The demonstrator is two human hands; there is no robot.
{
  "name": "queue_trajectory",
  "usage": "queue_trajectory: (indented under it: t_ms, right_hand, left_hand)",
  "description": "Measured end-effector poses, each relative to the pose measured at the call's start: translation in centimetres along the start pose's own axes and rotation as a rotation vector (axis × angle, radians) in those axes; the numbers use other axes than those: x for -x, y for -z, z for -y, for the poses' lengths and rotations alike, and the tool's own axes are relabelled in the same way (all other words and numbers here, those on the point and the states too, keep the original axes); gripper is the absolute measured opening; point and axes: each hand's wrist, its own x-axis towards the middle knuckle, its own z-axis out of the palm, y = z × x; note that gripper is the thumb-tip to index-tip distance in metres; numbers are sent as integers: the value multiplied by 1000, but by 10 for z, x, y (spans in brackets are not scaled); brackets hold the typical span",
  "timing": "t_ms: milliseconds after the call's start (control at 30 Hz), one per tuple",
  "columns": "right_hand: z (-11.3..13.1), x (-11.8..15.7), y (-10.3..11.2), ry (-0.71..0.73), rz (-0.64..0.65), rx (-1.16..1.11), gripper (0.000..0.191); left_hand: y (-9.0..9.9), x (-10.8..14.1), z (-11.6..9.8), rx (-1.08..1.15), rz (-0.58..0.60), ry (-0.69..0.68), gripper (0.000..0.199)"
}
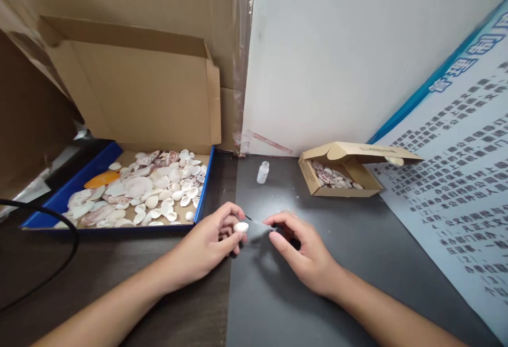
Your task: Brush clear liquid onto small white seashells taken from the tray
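Observation:
My left hand [210,241] pinches a small white shell [241,227] between thumb and fingers, just above the dark table. My right hand [301,246] grips a thin brush [260,223] by its dark cap, and the tip of the brush reaches the shell. A small clear bottle [262,172] stands uncapped on the table behind both hands. Left of them lies a big open cardboard box [206,193] with a blue rim, filled with several white and pinkish shells.
A small open cardboard box [317,185] with several shells sits at the back right. A printed poster [456,188] leans along the right side. A white wall and cardboard sheets close off the back. A black cable [71,241] curves across the table at left.

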Motion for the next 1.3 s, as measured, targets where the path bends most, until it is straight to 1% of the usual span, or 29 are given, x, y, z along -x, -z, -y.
queue_trajectory:
  t_ms: [67,167,267,433,533,633,800,933,1200,1300]
  right_hand:
    - [3,1,5,19,18,49,15]
    - [7,4,10,49,20,85,17]
    - [9,7,10,75,16,86,16]
    - [7,9,3,75,63,67,16]
    - [6,8,2,54,53,78,16]
    - [6,8,4,51,45,96,16]
    - [7,7,4,54,56,108,16]
    - [7,7,4,53,64,104,17]
    - [6,8,6,59,56,106,18]
    - [6,8,5,42,63,104,18]
  left_hand:
    - [0,2,2,-75,5,-43,18]
    - [1,5,3,-176,10,-91,20]
    - [0,7,1,-205,10,-104,21]
    - [-2,7,-1,-84,-14,-63,23]
    - [-2,7,-1,-38,-11,-55,21]
    - [-2,7,-2,-65,7,-78,19]
    - [-3,8,-5,-177,-52,-117,18]
    - [-2,9,-4,-220,-57,-125,18]
    - [-4,4,4,-151,-65,-86,21]
    - [-4,3,6,-52,-71,-80,27]
